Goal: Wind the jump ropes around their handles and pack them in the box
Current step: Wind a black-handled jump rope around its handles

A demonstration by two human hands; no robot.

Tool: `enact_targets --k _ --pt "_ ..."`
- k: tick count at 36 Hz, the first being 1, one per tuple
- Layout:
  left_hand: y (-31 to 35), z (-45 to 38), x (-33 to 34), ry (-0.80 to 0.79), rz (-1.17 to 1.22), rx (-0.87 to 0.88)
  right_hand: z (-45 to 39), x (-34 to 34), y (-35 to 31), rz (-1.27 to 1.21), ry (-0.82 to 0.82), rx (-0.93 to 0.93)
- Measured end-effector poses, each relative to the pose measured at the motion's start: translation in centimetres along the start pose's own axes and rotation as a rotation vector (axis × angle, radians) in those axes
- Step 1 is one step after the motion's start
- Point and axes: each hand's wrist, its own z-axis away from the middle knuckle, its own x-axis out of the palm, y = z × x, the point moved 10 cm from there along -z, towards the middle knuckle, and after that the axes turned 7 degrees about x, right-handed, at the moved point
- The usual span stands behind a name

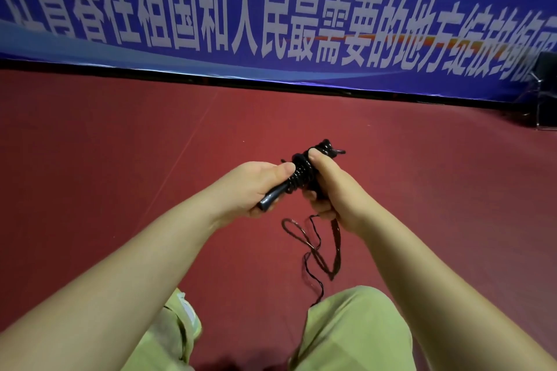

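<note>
A black jump rope [303, 170] is coiled in tight turns around its dark handles, held in front of me above the red floor. My left hand [256, 187] grips the lower end of a handle [271, 197], thumb against the coils. My right hand [328, 187] wraps around the wound bundle from the right, thumb on top. A loose length of rope [313, 250] hangs below my right hand in loops toward my knees. No box is in view.
Red sports floor [120, 159] stretches ahead to a long blue banner [271, 24] with white characters. A dark chair-like frame [542, 90] stands at the far right. My knees in light green trousers [355, 328] fill the bottom.
</note>
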Motion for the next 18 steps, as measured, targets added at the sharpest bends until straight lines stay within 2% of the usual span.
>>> enact_targets --k 3,6,9,14,18 --pt "0.4 -0.2 -1.1 0.068 -0.260 0.091 0.1 -0.2 0.8 0.099 0.010 0.040" --pt "-0.1 -0.2 -1.7 0.088 -0.356 0.126 0.0 -0.3 1.4 0.185 0.033 0.058" --pt "-1.1 0.2 -2.1 0.099 -0.480 0.102 -0.2 0.0 2.1 0.168 0.029 0.082" --pt "-0.8 0.7 -2.1 0.141 -0.728 0.172 -0.3 0.6 2.7 0.121 0.053 0.122" --pt "-0.7 0.8 -2.1 0.168 -0.788 0.195 -0.3 1.0 2.8 0.033 0.072 0.109"
